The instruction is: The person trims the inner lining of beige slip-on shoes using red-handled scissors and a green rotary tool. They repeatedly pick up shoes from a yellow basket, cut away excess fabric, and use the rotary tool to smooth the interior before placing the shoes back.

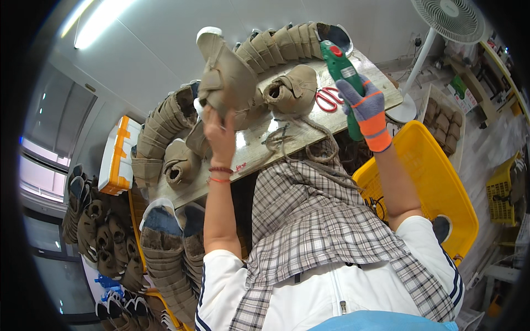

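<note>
A tan shoe upper (227, 74) is gripped low down by the bare left hand (220, 132), its fingers closed round the lower part and slightly blurred. The piece is held up above the worktable (254, 157), its long axis close to upright, with the white-edged end uppermost and leaned a little to the left. A green handheld tool (343, 71) with a red button is clasped in the gloved right hand (364, 107), the fingers wrapped about its middle. The tool, too, is carried near upright, its top end tipped to the left, toward the side where the upper is held. The upper lies to the left of the tool and well apart from it; the left hand is plainly the nearer, being already on it. Whether the upper is level in depth with the tool cannot be told.

Between the two, a second tan upper (292, 88) and red-handled scissors (329, 99) are seen on the tabletop, with a loose grey-brown cord (319, 129) nearer the body. Beyond, nested uppers (279, 47) are lined up along the far edge. To the right, a yellow bin (436, 171) is set beside the table.
</note>
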Demonstrator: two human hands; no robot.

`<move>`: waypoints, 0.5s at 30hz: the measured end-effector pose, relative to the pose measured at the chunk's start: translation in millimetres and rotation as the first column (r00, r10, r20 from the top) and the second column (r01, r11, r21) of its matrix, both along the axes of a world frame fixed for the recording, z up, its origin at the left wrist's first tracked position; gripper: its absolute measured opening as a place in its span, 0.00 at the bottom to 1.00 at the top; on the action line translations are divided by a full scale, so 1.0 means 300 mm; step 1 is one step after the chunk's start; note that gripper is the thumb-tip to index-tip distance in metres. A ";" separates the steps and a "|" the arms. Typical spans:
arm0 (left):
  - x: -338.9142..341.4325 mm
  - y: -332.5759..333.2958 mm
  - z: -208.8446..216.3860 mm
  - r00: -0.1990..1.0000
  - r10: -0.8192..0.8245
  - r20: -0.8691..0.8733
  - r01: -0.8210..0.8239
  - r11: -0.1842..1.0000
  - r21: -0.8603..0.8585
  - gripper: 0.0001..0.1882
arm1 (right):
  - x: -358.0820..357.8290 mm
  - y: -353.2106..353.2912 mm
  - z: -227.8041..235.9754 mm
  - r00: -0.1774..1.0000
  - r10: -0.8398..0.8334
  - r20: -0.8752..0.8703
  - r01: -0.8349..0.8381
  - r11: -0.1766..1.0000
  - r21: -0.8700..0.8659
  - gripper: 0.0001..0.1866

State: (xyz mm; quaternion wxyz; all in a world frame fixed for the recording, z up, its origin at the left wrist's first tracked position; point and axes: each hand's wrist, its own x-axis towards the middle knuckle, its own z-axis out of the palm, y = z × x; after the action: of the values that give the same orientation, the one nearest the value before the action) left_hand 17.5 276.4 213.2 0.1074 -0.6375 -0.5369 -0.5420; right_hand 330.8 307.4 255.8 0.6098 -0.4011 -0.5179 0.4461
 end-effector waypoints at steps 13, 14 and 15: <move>0.259 0.294 -0.145 0.709 -0.138 -0.691 -0.212 0.894 -0.395 0.19 | 0.148 -0.017 -0.178 0.983 -0.061 0.172 0.090 0.982 -0.165 0.22; 0.254 0.330 -0.147 0.651 -0.174 -0.739 -0.198 0.901 -0.387 0.16 | 0.149 -0.018 -0.182 0.984 -0.057 0.166 0.086 0.981 -0.176 0.23; 0.239 0.358 -0.150 0.589 -0.206 -0.781 -0.185 0.907 -0.379 0.15 | 0.148 -0.025 -0.177 0.985 -0.060 0.163 0.088 0.981 -0.174 0.23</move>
State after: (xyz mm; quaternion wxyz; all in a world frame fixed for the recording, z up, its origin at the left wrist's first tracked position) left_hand 89.2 383.9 168.2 0.1954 -0.8235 -0.5287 -0.0645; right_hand 375.3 299.9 202.7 0.5445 -0.5076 -0.5065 0.4351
